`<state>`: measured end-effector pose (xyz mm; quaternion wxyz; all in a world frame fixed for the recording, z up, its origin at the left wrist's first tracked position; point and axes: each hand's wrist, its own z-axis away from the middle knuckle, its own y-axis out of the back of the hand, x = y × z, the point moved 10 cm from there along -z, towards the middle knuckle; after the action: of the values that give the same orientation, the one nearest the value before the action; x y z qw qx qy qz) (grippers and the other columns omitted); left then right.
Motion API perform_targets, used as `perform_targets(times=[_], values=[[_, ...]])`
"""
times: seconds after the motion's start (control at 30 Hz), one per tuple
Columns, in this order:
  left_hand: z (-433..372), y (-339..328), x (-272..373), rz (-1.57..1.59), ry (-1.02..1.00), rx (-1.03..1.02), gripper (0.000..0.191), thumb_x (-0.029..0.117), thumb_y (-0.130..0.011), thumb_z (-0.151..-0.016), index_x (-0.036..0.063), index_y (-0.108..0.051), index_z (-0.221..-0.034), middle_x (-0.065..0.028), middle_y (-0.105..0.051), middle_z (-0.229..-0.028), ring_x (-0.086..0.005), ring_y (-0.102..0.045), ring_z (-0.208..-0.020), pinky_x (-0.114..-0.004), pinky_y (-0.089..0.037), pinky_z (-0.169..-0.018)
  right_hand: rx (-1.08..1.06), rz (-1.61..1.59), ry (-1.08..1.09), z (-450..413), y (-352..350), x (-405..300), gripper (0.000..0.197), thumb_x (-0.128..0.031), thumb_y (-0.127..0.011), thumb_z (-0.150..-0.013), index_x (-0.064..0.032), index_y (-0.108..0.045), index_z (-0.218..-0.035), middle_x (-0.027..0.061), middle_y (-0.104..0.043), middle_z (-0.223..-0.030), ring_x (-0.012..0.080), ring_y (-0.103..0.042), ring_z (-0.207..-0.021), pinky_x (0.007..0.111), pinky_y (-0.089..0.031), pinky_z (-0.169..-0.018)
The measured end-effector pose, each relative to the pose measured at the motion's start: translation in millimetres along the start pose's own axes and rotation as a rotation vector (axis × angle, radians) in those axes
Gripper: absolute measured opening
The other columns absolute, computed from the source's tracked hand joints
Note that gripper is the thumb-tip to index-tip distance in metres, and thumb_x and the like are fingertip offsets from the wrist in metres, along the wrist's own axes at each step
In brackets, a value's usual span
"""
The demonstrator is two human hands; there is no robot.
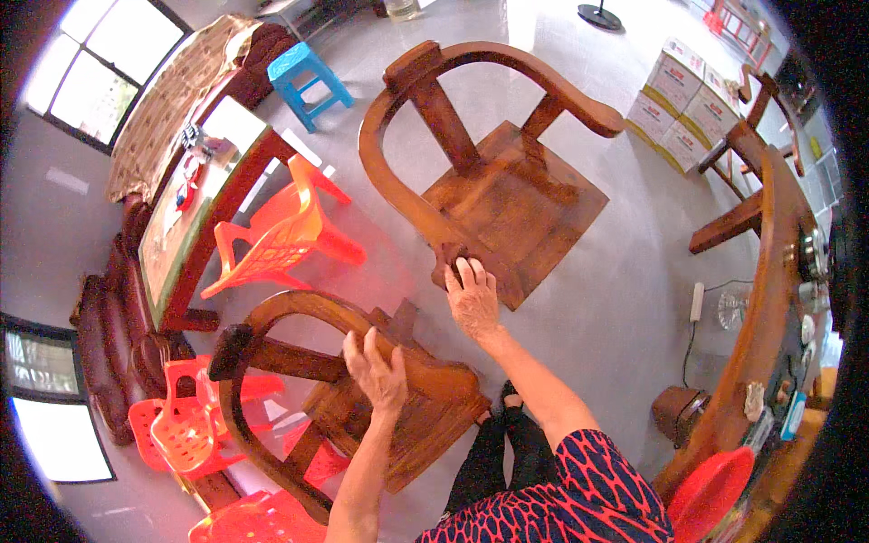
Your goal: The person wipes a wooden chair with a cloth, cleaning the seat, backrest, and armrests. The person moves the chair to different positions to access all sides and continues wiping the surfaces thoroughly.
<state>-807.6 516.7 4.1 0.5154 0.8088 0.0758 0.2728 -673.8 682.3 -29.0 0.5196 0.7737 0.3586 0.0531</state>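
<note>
Two wooden armchairs with curved, horseshoe-shaped rails stand on the grey floor before me. My right hand (473, 302) rests on the front end of the arm of the farther chair (509, 197), its fingers bent over the wood. My left hand (377, 370) is at the curved arm of the nearer chair (434, 377), with the fingers bent and spread; whether they grip the rail is unclear. Both chairs are upright, and their square seats show below the rails.
Left are an orange plastic chair (271, 237), a blue stool (305, 71), red plastic chairs (183, 427) and a table (173, 251). Right are stacked cartons (682, 102), a long wooden table (753, 326), a power strip with cord (696, 302) and a red basin (713, 495).
</note>
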Motion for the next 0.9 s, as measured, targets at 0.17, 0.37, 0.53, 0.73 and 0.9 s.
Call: perform_targets(times=[0.17,0.37,0.53,0.73,0.9], values=[[-13.9,-42.6,3.4,-0.221,0.099,-0.039,0.047,0.032,-0.065,-0.081,0.0122,-0.051,-0.122,-0.0156,-0.032,-0.142,-0.0390,-0.024,-0.134,-0.055,-0.019,-0.108,0.017,0.080,0.040,-31.2,-27.9,-17.1,0.038,-0.022,-0.050,-0.085,-0.0188,-0.056,-0.123,0.0081,-0.047,-0.124,0.0294,-0.041,-0.118,0.052,-0.037,-0.088],[-17.1,-41.7,12.0,-0.221,0.070,-0.041,0.024,0.026,-0.067,-0.075,0.0128,-0.062,-0.094,-0.0103,-0.045,-0.131,-0.0432,-0.023,-0.134,-0.060,-0.016,-0.108,0.013,0.121,0.025,-75.4,-40.1,-24.1,0.042,-0.021,-0.051,-0.084,-0.0185,-0.054,-0.126,0.0093,-0.046,-0.127,0.0316,-0.041,-0.119,0.054,-0.035,-0.091],[-21.1,-43.8,14.6,-0.187,0.083,-0.084,0.021,0.024,-0.067,-0.073,0.0136,-0.062,-0.090,-0.0107,-0.047,-0.127,-0.0452,-0.023,-0.133,-0.061,-0.015,-0.108,-0.015,0.105,0.166,-117.4,-63.7,-28.9,0.044,-0.020,-0.050,-0.085,-0.0161,-0.052,-0.128,0.0094,-0.045,-0.129,0.0320,-0.039,-0.124,0.052,-0.034,-0.098],[-22.4,-46.4,7.3,-0.191,0.103,-0.092,0.023,0.025,-0.068,-0.069,0.0153,-0.063,-0.090,-0.0095,-0.049,-0.125,-0.0472,-0.027,-0.130,-0.064,-0.017,-0.106,-0.062,-0.019,0.381,-173.4,-89.3,-48.6,0.047,-0.021,-0.052,-0.082,-0.0159,-0.052,-0.128,0.0084,-0.046,-0.130,0.0307,-0.039,-0.125,0.048,-0.032,-0.102],[-22.5,-47.6,0.3,-0.249,0.150,-0.107,0.019,0.022,-0.066,-0.068,0.0177,-0.065,-0.087,-0.0075,-0.051,-0.124,-0.0465,-0.027,-0.131,-0.062,-0.019,-0.107,-0.102,-0.128,0.487,-240.5,-118.7,-66.6,0.051,-0.028,-0.061,-0.076,-0.0141,-0.055,-0.125,0.0095,-0.044,-0.131,0.0315,-0.037,-0.127,0.048,-0.030,-0.105]])
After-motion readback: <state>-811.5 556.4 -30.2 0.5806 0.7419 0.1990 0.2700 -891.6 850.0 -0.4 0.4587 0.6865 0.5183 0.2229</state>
